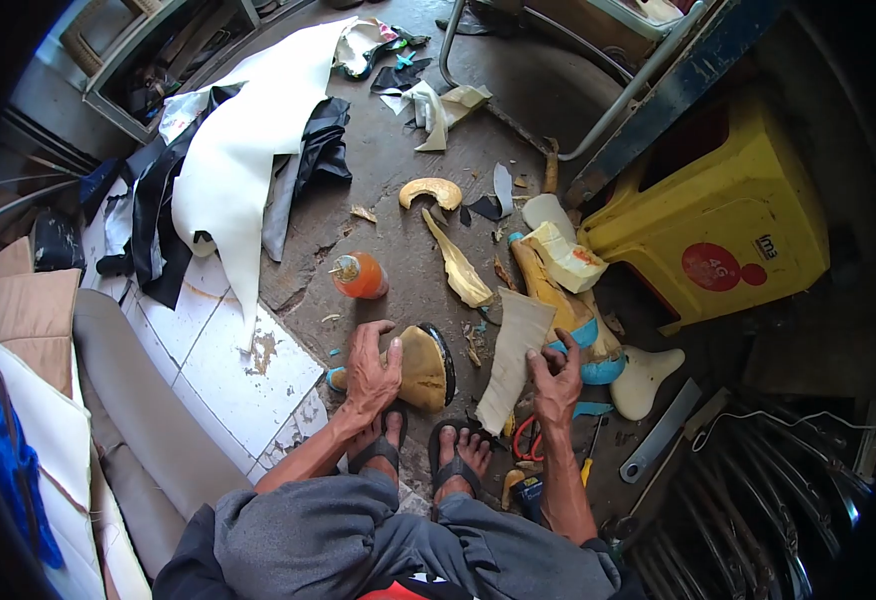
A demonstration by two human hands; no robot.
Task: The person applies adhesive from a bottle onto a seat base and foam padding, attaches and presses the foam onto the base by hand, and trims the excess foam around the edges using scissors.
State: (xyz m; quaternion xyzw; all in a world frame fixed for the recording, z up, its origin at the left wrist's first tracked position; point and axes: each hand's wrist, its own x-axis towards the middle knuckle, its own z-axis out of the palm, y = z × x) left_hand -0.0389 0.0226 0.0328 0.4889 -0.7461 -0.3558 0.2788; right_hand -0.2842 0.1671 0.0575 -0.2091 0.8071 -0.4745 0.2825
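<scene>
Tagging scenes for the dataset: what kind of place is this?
Probably a small repair or upholstery workshop: cut sheet material lies in a heap, foam offcuts are scattered on the floor, and red-handled scissors and a screwdriver lie by the feet.

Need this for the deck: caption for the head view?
Left hand at a tan padded piece, right hand at a beige sheet.
</scene>
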